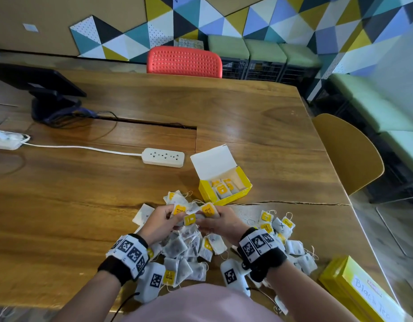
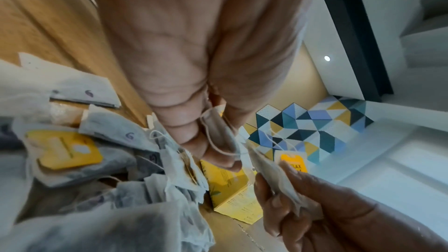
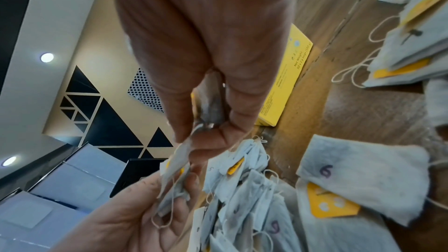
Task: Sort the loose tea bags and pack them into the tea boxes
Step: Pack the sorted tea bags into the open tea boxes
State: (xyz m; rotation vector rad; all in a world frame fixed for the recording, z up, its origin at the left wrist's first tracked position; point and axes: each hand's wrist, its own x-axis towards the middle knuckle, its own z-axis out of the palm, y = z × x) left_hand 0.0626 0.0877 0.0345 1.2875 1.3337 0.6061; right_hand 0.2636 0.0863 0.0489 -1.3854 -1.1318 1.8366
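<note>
- Both hands pinch tea bags at the lower centre of the head view: the left hand curls thumb and fingers round a bag with a yellow tag, and the right hand grips another tagged bag. A third tag hangs between them.
- Strings trail from the held bags in both wrist views; my guess is that they are tangled, so pulling the hands apart could tear a tag off or drag extra bags up.
- Beneath the hands, a heap of loose tea bags covers the wooden table. Several bear handwritten marks such as a 6, which are easily misread or overlooked, so a bag may land in the wrong box.
- At lower right, a closed yellow box labelled "Black Tea" lies close to the table's edge; what it contains is hidden. A stray elbow could perhaps knock it off.
- Farther up, just beyond the heap, an open yellow tea box stands with its white lid raised. A few tagged bags sit inside and room remains.
</note>
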